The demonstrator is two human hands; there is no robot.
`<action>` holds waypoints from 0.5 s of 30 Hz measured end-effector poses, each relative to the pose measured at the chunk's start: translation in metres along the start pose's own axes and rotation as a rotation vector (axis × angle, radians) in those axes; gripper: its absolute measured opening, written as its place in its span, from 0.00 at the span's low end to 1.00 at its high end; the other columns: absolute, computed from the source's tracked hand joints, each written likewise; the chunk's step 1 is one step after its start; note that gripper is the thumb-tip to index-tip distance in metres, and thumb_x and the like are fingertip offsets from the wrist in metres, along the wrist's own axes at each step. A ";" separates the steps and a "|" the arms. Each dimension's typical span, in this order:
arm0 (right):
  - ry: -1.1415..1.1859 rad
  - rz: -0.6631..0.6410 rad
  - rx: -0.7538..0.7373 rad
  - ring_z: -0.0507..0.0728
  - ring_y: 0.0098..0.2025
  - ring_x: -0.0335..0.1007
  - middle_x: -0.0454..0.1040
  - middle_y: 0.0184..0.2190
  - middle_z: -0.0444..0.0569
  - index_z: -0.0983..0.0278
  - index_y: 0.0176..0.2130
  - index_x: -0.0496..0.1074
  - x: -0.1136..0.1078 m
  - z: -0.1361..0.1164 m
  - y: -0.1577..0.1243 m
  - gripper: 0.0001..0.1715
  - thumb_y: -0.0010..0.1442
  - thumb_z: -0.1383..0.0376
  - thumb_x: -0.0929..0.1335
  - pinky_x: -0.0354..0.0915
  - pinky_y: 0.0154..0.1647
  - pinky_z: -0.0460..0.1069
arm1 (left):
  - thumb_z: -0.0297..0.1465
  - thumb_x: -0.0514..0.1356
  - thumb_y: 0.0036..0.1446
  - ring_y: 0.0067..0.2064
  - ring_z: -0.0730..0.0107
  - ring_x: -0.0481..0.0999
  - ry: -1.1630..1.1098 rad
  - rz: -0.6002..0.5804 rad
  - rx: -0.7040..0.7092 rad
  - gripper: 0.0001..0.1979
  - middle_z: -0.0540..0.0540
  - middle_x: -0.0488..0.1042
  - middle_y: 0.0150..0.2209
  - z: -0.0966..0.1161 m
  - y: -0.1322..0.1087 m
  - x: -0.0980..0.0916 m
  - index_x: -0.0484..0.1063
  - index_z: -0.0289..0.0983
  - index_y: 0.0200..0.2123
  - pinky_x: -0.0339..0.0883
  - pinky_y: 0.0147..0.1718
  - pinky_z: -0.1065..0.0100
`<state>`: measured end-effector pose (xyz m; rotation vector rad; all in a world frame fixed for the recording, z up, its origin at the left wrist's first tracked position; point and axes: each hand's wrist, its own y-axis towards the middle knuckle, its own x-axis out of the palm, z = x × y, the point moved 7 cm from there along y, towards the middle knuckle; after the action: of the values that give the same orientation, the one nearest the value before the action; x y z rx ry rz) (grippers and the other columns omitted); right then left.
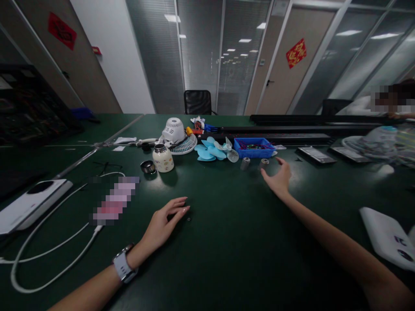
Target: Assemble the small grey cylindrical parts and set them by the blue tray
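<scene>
My left hand [165, 219], with a watch [123, 264] on its wrist, rests low over the green table, fingers extended and holding nothing. A tiny dark ring-like part [189, 219] lies just right of its fingertips. Farther off, my right hand [278, 176] is spread, thumb and fingers apart. Between them, beside the thumb, stands a small metal cylinder [264, 164]; whether the thumb touches it I cannot tell. A similar cylinder [245, 163] stands to its left. Behind them are a blue tray [254, 154] of small parts and light-blue fan blades [210, 151].
A cream bottle [163, 159], its dark cap [148, 167] and white fan parts [174, 130] stand back left. A phone [116, 201] with a white cable lies left. White devices [385, 235] [30, 205] sit at both sides. A person [356, 106] is at far right.
</scene>
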<state>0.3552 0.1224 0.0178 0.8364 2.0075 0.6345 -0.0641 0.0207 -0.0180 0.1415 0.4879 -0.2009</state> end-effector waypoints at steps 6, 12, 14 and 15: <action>0.345 -0.866 -0.469 0.53 0.30 0.65 0.69 0.29 0.44 0.57 0.50 0.74 0.017 -0.165 -0.105 0.22 0.60 0.49 0.67 0.61 0.34 0.48 | 0.40 0.52 0.64 0.37 0.61 0.78 0.047 0.160 -0.031 0.15 0.48 0.78 0.31 -0.002 0.000 -0.012 0.69 0.38 0.47 0.68 0.39 0.64; 0.426 -1.045 -0.620 0.52 0.29 0.66 0.73 0.29 0.43 0.52 0.48 0.76 0.060 -0.234 -0.164 0.22 0.56 0.46 0.69 0.57 0.28 0.46 | 0.39 0.52 0.63 0.25 0.68 0.69 0.076 0.179 0.004 0.14 0.55 0.66 0.21 0.002 -0.002 -0.013 0.71 0.38 0.44 0.59 0.26 0.71; 0.441 -1.032 -0.594 0.52 0.28 0.66 0.73 0.27 0.43 0.52 0.43 0.79 0.068 -0.233 -0.164 0.17 0.58 0.49 0.69 0.57 0.28 0.46 | 0.39 0.52 0.63 0.25 0.68 0.69 0.083 0.178 0.001 0.14 0.54 0.67 0.22 0.002 -0.003 -0.012 0.72 0.38 0.44 0.59 0.26 0.71; 0.467 -1.026 -0.564 0.52 0.28 0.67 0.75 0.28 0.43 0.52 0.42 0.79 0.069 -0.229 -0.161 0.16 0.59 0.50 0.69 0.58 0.28 0.46 | 0.40 0.53 0.63 0.26 0.67 0.70 0.087 0.174 -0.001 0.14 0.53 0.69 0.23 0.003 -0.003 -0.012 0.72 0.38 0.44 0.60 0.26 0.71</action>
<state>0.0801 0.0422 -0.0117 -0.7217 2.1336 0.7310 -0.0740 0.0189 -0.0103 0.1914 0.5591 -0.0238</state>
